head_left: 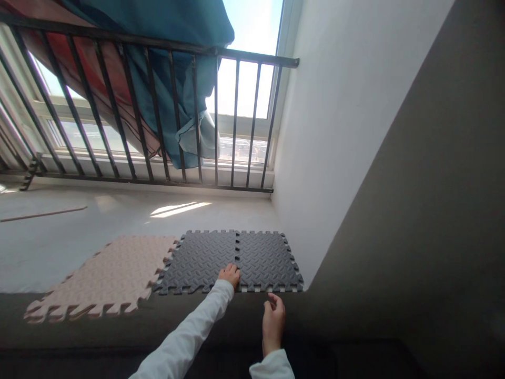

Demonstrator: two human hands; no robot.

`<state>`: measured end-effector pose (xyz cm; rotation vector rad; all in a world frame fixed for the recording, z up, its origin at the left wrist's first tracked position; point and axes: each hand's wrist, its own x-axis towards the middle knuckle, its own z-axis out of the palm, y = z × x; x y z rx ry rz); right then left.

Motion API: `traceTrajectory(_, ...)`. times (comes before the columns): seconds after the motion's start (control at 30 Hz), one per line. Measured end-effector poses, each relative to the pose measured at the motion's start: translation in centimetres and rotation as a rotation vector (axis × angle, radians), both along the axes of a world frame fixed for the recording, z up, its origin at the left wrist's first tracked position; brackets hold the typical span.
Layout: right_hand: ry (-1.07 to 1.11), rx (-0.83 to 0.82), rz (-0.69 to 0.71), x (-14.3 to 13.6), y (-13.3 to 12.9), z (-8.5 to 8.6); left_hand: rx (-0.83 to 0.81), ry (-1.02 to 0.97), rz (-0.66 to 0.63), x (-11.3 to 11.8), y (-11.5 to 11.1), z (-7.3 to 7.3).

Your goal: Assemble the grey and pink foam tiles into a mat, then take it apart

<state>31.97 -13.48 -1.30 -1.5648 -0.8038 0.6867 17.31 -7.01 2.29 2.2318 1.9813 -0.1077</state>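
Observation:
My left hand (229, 275) lies on the dark grey foam mat tile (203, 258) near its right front corner, fingers resting flat by the seam. A second dark grey foam mat tile (268, 258) sits against it on the right, with small gaps along the toothed joint. Just below that tile's front edge is my right hand (273, 321), its fingers loosely bent and apart, holding nothing. To the left, a beige foam mat tile (118, 268) meets the first dark tile at an angle and overhangs the ledge's front edge.
The tiles lie on a pale ledge (51, 242). A thin brown stick (43, 214) lies at its left. Behind stand a black metal railing (173, 110), a teal curtain (173, 84) and a window (252, 87). A white wall (335, 105) bounds the right side.

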Motion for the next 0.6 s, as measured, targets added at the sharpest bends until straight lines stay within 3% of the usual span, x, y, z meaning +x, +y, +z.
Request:
traceTrajectory(0.27,0.011,-0.034,-0.023,0.3,-0.3,0.1,-0.021,-0.016,0.067,-1.2,0.2,-0.1)
traceTrajectory(0.6,0.005,-0.018,-0.028,0.0,0.2,-0.1,-0.086,-0.022,0.033,-2.1,-0.5,0.7)
